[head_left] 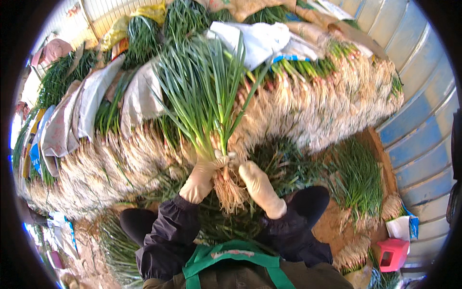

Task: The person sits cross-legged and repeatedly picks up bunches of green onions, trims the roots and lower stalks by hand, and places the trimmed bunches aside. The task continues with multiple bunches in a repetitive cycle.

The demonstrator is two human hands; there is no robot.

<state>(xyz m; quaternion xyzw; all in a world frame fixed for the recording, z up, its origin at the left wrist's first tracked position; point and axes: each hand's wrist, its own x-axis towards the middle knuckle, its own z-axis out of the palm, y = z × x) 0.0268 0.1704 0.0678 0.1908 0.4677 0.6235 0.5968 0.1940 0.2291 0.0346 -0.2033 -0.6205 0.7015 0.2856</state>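
Observation:
My left hand (200,178), in a pale glove, grips a bunch of leafy allium plants (202,97) low on the stems. Long flat green leaves fan upward, away from me, and the pale stringy roots (229,193) hang toward my lap. Beside those roots, on the right, is my right hand (260,188), gloved too, its fingers curled close to the stem bases. Whether it pinches a stem is hidden from this angle.
A long heap of root-out bunches (288,112) runs across in front, partly covered by white sacks (252,39). Loose leaves (231,224) litter the ground under my hands. At right lie more bunches (361,177), a pink plastic stool (392,254) and a corrugated metal wall (418,141).

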